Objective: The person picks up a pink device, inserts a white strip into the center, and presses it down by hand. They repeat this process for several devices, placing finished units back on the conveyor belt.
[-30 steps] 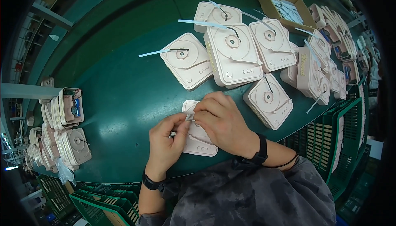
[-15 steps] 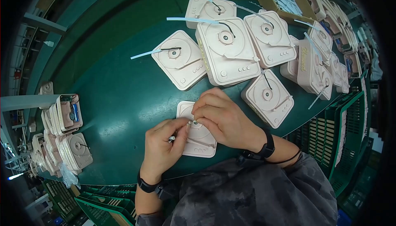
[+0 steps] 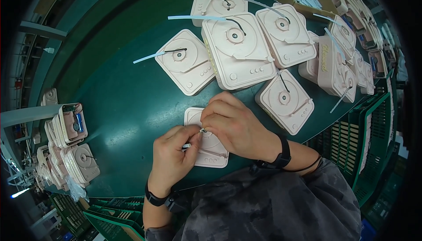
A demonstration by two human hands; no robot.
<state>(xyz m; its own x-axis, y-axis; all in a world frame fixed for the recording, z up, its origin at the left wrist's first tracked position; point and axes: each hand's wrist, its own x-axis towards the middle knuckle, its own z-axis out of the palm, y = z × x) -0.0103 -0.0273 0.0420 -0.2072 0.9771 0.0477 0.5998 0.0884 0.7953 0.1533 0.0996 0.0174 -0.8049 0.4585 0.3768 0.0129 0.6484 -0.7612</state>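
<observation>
A pale pink housing (image 3: 212, 158), shaped like a small record player, lies flat on the green table in front of me. Over its round centre, the fingertips of both hands meet. My left hand (image 3: 172, 154) is closed in a pinch around a small white piece (image 3: 202, 130), perhaps a connector. Another short pale piece (image 3: 186, 146) pokes out between its fingers. From the right, my right hand (image 3: 239, 129) is closed too, thumb and forefinger pressed together at the same spot. Whatever it grips is too small and hidden to name.
Several similar pink housings (image 3: 237, 61) stand beyond my hands, many with black wires and pale blue strips. Stacked housings (image 3: 83, 162) are at the far left. A cardboard box (image 3: 323, 10) of white packets sits back right. Green crates (image 3: 351, 144) flank the table.
My right fingertips have closed in toward the left ones over the housing's centre. The whole view has shifted slightly; the housings beyond have stayed in their arrangement.
</observation>
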